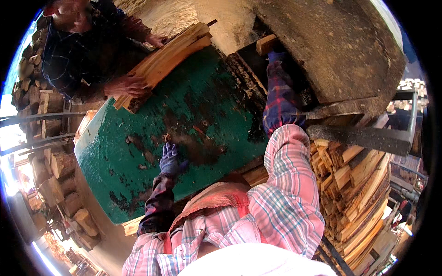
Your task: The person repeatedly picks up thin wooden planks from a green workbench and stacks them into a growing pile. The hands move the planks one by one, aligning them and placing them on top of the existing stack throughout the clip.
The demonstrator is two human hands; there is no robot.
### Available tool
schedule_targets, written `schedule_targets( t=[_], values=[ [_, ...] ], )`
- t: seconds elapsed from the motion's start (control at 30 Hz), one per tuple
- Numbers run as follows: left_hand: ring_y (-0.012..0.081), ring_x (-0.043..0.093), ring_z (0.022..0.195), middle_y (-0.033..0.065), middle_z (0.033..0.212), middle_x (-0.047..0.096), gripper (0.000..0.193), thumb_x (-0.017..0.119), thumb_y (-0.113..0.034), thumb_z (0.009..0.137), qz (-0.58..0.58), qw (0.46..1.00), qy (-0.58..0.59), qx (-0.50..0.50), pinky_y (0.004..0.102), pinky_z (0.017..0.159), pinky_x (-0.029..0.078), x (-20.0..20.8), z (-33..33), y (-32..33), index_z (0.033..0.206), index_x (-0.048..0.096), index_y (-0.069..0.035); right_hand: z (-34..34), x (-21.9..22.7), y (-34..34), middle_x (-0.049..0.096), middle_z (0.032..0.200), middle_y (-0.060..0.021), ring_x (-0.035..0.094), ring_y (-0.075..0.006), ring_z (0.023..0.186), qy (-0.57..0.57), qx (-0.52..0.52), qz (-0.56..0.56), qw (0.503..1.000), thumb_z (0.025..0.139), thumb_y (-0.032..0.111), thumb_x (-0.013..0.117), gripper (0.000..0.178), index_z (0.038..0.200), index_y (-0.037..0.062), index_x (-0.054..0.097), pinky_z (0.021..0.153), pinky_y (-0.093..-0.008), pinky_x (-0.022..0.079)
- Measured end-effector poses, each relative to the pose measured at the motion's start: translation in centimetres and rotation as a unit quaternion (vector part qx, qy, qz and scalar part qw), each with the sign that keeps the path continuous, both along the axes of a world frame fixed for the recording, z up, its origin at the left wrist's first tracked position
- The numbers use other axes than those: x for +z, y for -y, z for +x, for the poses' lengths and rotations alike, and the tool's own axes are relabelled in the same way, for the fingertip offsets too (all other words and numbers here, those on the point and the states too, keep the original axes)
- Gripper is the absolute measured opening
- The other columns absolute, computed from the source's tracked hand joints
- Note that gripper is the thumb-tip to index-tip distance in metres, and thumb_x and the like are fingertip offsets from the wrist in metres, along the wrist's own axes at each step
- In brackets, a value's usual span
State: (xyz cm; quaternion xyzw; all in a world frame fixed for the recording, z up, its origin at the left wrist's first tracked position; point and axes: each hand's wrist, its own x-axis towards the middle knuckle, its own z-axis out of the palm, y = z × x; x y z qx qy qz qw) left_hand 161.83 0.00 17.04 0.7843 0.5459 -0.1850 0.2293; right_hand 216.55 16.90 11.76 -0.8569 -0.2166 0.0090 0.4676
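Note:
My left hand [171,158], in a blue glove, rests flat with fingers apart on a worn green table [138,184] with dark bare patches. My right arm reaches far forward, and my right hand [277,56], also gloved, grips a small pale wood block [265,44] at the edge of a dark opening under a grey slab. Across the table another person's bare hands [125,85] hold a bundle of long split boards [168,57] lying on the table's far corner.
Split firewood [359,193] is stacked high at my right, behind a grey metal bar [359,138]. Cut logs [55,184] are piled to the left of the table. A large grey slab [340,46] overhangs the far right.

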Motion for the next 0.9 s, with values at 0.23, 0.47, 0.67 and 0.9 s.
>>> schedule_targets(
  t=[0.23, 0.47, 0.67, 0.9],
  values=[
    [0.0372, 0.02, 0.135, 0.0213, 0.147, 0.019, 0.092, 0.062, -0.054, 0.072, -0.057, 0.998, -0.002, -0.015, 0.0407, 0.109, 0.024, 2.3, 0.6, -1.9, 0.14, 0.025, -0.004, -10.8, -3.1, 7.2, 0.057, 0.102, -0.0093, 0.058, -0.0213, 0.088, -0.064, 0.125, 0.191, 0.972, 0.087, 0.022, 0.058, 0.035, 0.117, 0.0077, 0.048, 0.075, -0.0366, 0.049],
    [0.0385, 0.051, 0.11, 0.0232, 0.12, 0.052, 0.07, 0.066, -0.021, 0.076, -0.05, 0.937, 0.342, 0.055, 0.0444, 0.09, 0.043, 3.0, 7.2, -7.3, 0.137, 0.032, -0.015, -40.3, -5.9, 19.0, 0.058, 0.094, -0.0061, 0.056, -0.0165, 0.086, -0.587, 0.483, 0.254, 0.598, 0.088, 0.024, 0.057, 0.025, 0.106, 0.0075, 0.054, 0.073, -0.0316, 0.048],
    [0.0397, 0.058, 0.097, 0.0189, 0.109, 0.06, 0.052, 0.054, -0.021, 0.08, 0.02, 0.998, -0.003, 0.06, 0.0479, 0.083, 0.046, 5.0, -0.9, -9.4, 0.13, 0.039, -0.016, -39.3, 1.8, 19.6, 0.06, 0.099, -0.0052, 0.058, -0.0166, 0.087, -0.403, 0.659, 0.034, 0.635, 0.084, 0.015, 0.063, 0.034, 0.116, 0.0059, 0.055, 0.077, -0.0301, 0.049],
    [0.034, 0.047, 0.118, 0.0195, 0.128, 0.049, 0.076, 0.067, -0.044, 0.076, 0.07, 0.961, 0.256, 0.083, 0.0384, 0.099, 0.038, 3.8, 5.0, -12.5, 0.132, 0.039, -0.001, -21.0, 0.0, 20.2, 0.06, 0.083, -0.0013, 0.056, -0.0102, 0.065, -0.462, 0.327, 0.102, 0.818, 0.084, 0.007, 0.062, 0.031, 0.113, 0.0081, 0.055, 0.057, -0.0263, 0.048]
  ],
)
